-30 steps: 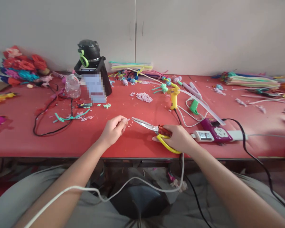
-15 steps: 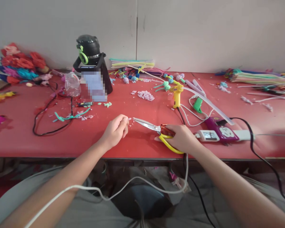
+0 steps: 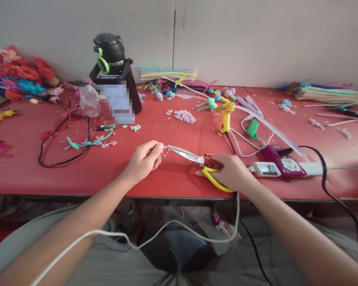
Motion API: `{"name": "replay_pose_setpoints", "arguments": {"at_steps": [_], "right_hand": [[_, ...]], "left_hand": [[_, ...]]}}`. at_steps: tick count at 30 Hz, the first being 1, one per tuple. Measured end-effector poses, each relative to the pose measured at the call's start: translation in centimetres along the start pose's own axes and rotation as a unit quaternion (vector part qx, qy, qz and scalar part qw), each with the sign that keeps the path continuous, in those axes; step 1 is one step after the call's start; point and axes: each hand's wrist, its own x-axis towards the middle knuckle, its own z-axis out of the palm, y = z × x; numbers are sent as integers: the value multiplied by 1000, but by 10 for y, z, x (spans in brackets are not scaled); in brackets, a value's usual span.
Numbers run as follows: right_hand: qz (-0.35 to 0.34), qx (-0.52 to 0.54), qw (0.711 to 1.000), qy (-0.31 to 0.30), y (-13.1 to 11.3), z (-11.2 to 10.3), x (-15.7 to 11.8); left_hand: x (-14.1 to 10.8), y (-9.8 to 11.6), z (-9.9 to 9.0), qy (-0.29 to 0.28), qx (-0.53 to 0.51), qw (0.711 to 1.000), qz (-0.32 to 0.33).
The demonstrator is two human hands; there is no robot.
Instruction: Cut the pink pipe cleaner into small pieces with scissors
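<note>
My left hand (image 3: 146,159) is closed, thumb and forefinger pinching a short pale pink piece of pipe cleaner (image 3: 165,147) whose end pokes out to the right. My right hand (image 3: 231,171) grips scissors (image 3: 187,155) with yellow and red handles. Their blades point left and look nearly shut, with the tips close beside the pink piece. Whether they touch it I cannot tell. Tiny pink bits lie on the red tabletop under the tips. Farther back is a pile of short lilac pipe cleaner pieces (image 3: 185,116).
A yellow glue gun (image 3: 225,118) stands behind the scissors, its cord running to a purple power strip (image 3: 283,162). A black bottle (image 3: 113,49) with a phone in front stands back left. Pipe cleaner bundles (image 3: 328,93) lie along the wall. A white cable (image 3: 179,224) crosses below my arms.
The camera view has shifted slightly. My hands stay almost in place, and the left fingertips and pink piece sit a little closer to the scissor tips.
</note>
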Motion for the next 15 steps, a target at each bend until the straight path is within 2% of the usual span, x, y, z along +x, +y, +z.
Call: {"name": "replay_pose_setpoints", "arguments": {"at_steps": [15], "right_hand": [[4,-13,1000,-5,1,1,1]], "left_hand": [[1,0,-1,-14,-21,1000,-12]]}}
